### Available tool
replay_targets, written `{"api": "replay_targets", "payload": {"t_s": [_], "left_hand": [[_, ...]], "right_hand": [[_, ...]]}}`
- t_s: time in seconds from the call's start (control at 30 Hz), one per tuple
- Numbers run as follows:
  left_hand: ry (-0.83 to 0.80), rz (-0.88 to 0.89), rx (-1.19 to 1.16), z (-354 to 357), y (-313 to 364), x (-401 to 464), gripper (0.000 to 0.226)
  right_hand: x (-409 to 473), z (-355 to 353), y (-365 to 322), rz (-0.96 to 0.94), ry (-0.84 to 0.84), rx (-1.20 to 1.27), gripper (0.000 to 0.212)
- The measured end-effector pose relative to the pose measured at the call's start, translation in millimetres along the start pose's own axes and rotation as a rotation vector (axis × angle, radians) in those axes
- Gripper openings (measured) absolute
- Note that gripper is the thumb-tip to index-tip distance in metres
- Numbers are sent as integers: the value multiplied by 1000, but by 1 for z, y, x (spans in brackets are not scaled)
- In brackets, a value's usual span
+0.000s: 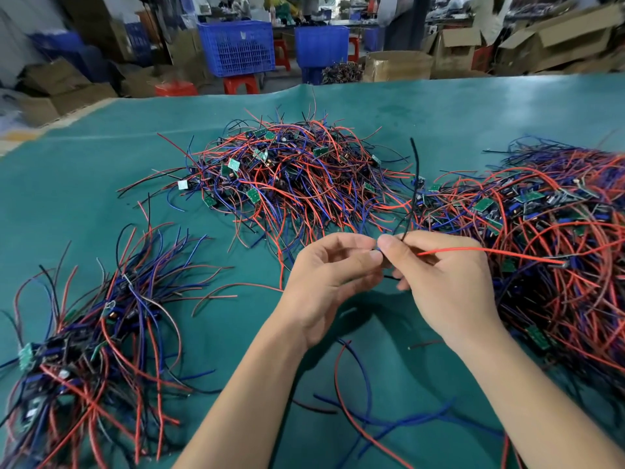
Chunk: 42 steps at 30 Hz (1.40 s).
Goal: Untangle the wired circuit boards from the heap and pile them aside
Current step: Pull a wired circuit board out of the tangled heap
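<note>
**One board held at the centre, its wires not all free**

In the middle of the frame the left hand (333, 282) and the right hand (439, 275) are pinching one small wired piece; the board itself is hidden between the fingertips. A black wire (415, 184) is rising from it, and a red wire (490, 253) is running toward the heap (548, 238) at right. If that red wire is caught there, pulling may drag more boards along. The sorted pile (94, 333) is lying at lower left.

Your left hand (324, 279) and right hand (439, 279) meet fingertip to fingertip above the green worktop (473, 113), pinching a black wire (415, 184) and red wire (490, 253), between the central heap (291, 177) and sorted pile (94, 333).
</note>
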<state>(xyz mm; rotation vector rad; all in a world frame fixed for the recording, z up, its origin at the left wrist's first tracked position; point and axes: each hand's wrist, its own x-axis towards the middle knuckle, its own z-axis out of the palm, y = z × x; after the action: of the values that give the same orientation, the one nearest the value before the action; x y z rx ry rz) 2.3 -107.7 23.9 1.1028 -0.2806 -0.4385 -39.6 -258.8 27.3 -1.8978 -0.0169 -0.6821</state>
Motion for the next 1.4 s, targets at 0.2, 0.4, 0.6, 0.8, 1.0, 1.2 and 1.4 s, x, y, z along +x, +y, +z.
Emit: {"api": "replay_targets", "payload": {"t_s": [0.2,0.4,0.6,0.8,1.0,1.2,1.4], "left_hand": [[-77,-76,145,2,0,-3,17],[-92,-55,197,5,1,-4,26],[-85,-44,186,6,2,-3,20],[-53,-29,177,3,3,-3,21],[62,-32,-6,0,7,-2,22],[8,-35,29,2,3,-2,12],[-43,-43,108,5,3,-4,36]], "right_hand": [[3,-4,-3,-17,-54,-96,44],[5,-7,-1,20,-62,-83,33],[10,-14,-3,64,16,20,13],[26,-44,5,131,259,77,21],[32,-61,0,145,621,397,10],[7,-8,-8,140,-81,102,29],[6,-11,-9,154,-144,129,8]]}}
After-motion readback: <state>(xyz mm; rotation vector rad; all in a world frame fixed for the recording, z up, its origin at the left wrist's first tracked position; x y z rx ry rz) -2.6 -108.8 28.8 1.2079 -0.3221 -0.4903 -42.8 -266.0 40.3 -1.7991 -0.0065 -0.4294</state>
